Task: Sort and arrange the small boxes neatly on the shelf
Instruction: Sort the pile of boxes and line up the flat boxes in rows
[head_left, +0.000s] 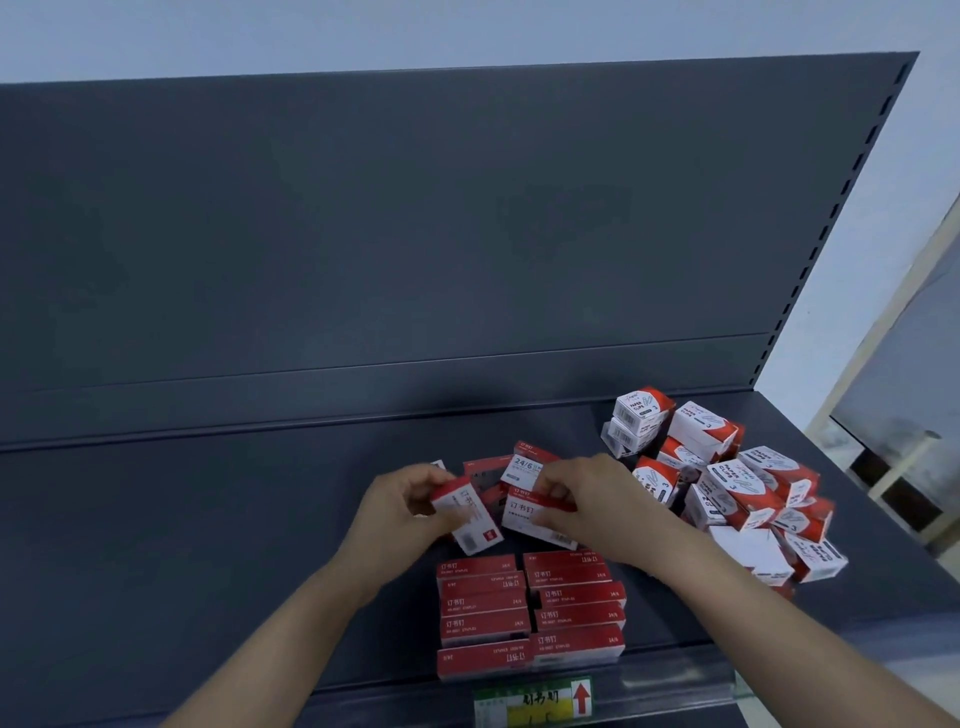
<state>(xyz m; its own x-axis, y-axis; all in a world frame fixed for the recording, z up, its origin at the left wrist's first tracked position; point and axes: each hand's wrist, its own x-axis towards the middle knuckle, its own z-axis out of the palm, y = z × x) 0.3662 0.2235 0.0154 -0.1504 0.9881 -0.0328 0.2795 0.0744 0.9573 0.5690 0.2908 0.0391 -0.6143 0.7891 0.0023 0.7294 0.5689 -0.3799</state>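
Both hands (488, 499) partly hide the blurred staple boxes (470, 514)

1. One view only, worn on the person's head.
2. It looks forward and down, close over the dark shelf (208, 519).
3. The shelf's back panel (415, 234) fills the far field; the near edge runs along the bottom.

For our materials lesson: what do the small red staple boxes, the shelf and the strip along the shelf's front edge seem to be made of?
Staple boxes: printed cardboard, likely; sharp folded edges, slight sheen.
Shelf: probably painted sheet metal; smooth matte dark grey, slotted upright at the right.
Front strip: clear plastic, apparently; see-through and glossy, holding a paper label.
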